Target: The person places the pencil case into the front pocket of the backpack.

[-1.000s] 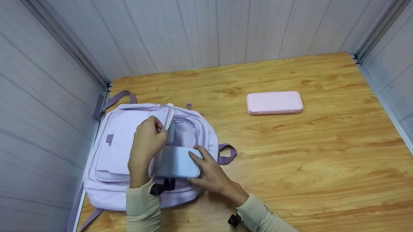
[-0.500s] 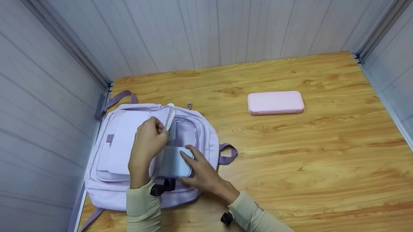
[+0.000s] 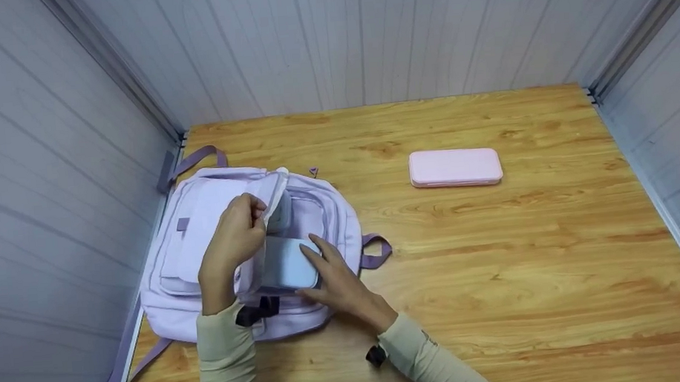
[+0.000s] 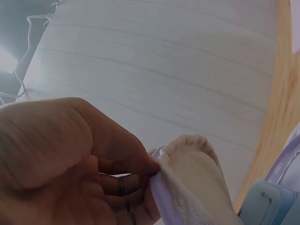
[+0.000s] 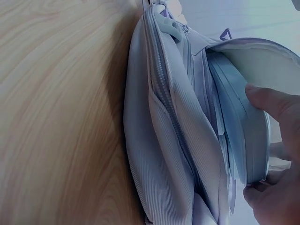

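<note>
A pale lavender backpack [image 3: 197,232] lies on the table at the left, its front pocket held apart. My left hand [image 3: 231,239] pinches the zippered edge of the pocket [image 4: 164,201] between thumb and fingers, lifting it. A light blue pencil case [image 3: 288,265] is partly inside the pocket, its right end sticking out. My right hand [image 3: 341,285] grips that end, thumb on one edge and fingers on the other, also seen with the pencil case [image 5: 253,136] in the right wrist view. Deeper in the pocket sits a grey-blue item [image 3: 281,214], mostly hidden.
A pink pencil case [image 3: 455,167] lies on the wooden table [image 3: 504,275], right of the backpack. Purple straps [image 3: 375,252] spread from the bag. Pale panel walls [image 3: 328,40] enclose the back and both sides.
My right hand has moved left, pushing the blue pencil case further into the pocket. My left hand keeps its pinch, and has shifted slightly left within the last half second.
</note>
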`<state>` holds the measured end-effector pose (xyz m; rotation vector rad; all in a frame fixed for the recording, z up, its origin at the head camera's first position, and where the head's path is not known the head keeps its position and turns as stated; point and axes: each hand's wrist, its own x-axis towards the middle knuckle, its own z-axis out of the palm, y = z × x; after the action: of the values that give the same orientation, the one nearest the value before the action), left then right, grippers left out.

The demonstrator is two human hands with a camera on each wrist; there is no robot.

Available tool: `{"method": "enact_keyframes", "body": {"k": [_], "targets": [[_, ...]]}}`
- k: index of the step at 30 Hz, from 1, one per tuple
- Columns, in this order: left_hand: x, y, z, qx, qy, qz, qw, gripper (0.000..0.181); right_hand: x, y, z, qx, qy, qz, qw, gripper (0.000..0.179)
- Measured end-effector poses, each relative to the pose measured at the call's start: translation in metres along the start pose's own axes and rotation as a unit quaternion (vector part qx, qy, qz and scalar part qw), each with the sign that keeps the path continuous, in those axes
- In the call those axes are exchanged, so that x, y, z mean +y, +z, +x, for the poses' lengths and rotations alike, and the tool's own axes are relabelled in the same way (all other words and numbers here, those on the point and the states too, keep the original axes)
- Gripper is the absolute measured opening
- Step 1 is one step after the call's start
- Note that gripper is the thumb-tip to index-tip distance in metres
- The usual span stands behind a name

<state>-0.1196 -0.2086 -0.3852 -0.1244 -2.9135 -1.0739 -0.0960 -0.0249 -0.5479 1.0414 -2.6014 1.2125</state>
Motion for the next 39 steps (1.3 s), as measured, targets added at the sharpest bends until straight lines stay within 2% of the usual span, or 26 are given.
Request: {"method": "enact_keyframes", "body": {"k": [5,8,12,20,28,39], "targets": [[-0.001,-0.003,-0.002,-0.021,0.008,-0.012,0.9997,0.021,-0.003,0.001,-0.002,0.005,0.037,0.004,0.9993,0.087],[-0.002,-0.004,-0.003,-0.028,0.008,-0.015,0.9995,0.024,-0.006,-0.002,-0.004,-0.009,0.064,0.012,0.9978,0.091],[-0.004,-0.006,-0.004,-0.030,0.010,-0.008,0.9995,0.025,-0.009,-0.008,-0.006,-0.034,0.093,0.033,0.9946,0.094],[-0.008,-0.006,-0.007,-0.035,0.003,0.000,0.9994,0.025,-0.011,-0.010,-0.011,-0.041,0.126,0.069,0.9888,0.092],[-0.008,-0.004,-0.008,-0.030,-0.003,-0.034,0.9990,0.024,-0.007,-0.008,-0.010,-0.020,0.111,0.081,0.9903,0.091],[-0.004,0.003,-0.005,-0.027,-0.011,-0.041,0.9987,0.025,-0.004,0.002,0.000,0.009,0.074,0.067,0.9950,0.091]]}}
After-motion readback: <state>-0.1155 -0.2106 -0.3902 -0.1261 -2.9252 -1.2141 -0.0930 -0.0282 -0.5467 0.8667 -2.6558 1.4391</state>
